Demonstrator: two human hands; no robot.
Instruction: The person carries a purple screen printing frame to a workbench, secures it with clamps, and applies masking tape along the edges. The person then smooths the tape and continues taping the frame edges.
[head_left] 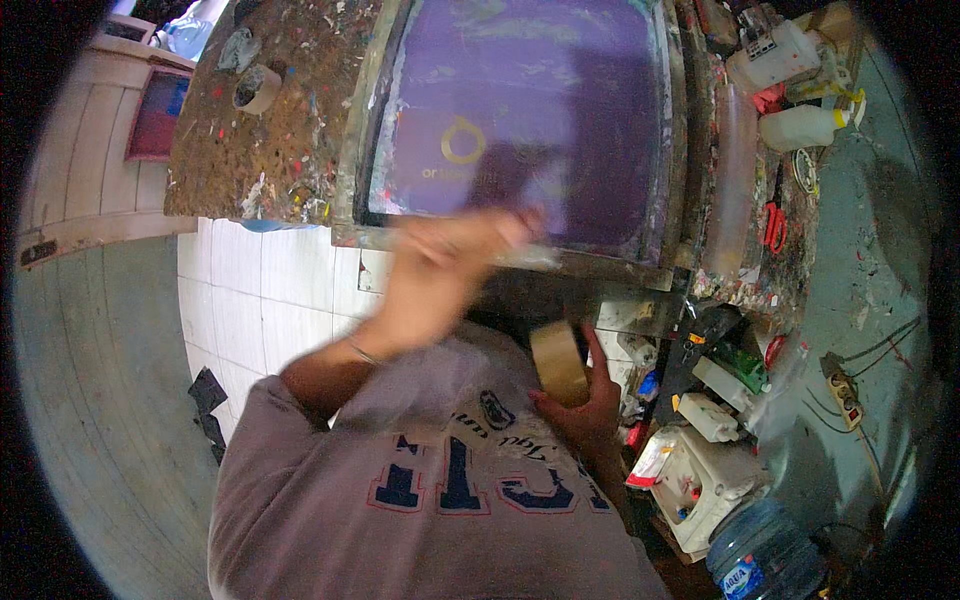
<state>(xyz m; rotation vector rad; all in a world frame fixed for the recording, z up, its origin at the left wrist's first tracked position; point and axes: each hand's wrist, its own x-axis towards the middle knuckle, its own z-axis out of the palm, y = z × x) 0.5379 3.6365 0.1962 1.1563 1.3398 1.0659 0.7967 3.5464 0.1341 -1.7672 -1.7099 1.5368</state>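
Note:
In front of me lies a screen-printing frame (372, 120) with a purple mesh (600, 110) that carries a small yellowish drop-shaped ring design and lettering. Over the frame's near edge is my left hand (455, 245), smeared by motion, so its fingers and anything in them cannot be made out. Close to my body, below the frame's near edge, my right hand (590, 395) grips a wide roll of tan packing tape (558, 362), with thumb and fingers around its side.
A paint-stained board (290, 150) at left bears a tape roll (257, 88) and crumpled plastic (238, 50). At right are red-handled scissors (775, 228), a whitish bottle (800, 128) and a power strip (843, 392). Lower right stand a dirty white container (735, 465) and a blue water jug (765, 550).

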